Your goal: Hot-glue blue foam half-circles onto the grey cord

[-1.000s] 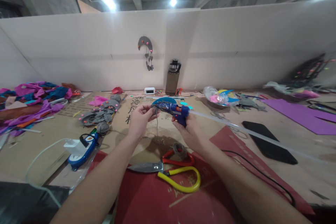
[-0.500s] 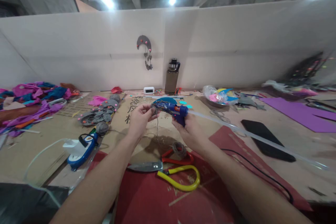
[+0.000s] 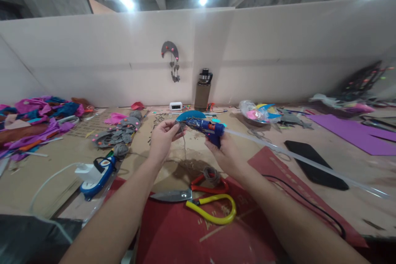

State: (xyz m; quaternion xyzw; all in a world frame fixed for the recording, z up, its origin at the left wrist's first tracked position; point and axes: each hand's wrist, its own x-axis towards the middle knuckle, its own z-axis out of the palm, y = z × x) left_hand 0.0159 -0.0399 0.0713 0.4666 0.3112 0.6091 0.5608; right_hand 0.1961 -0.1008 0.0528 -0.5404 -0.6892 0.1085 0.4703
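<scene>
1. The right hand (image 3: 227,154) grips a blue hot glue gun (image 3: 215,128), a long clear glue stick (image 3: 305,160) sticking out behind
2. The left hand (image 3: 163,138) pinches a small gray piece (image 3: 180,127) by the nozzle, gray string (image 3: 185,148) hanging below
3. Red-and-yellow-handled scissors (image 3: 173,196) lie on red cardboard (image 3: 173,235)
4. A black phone (image 3: 315,175) lies to the right
5. A gray crescent mobile (image 3: 169,47) hangs on the partition (image 3: 108,49), above a digital clock (image 3: 176,106) and bottle (image 3: 202,95)
</scene>
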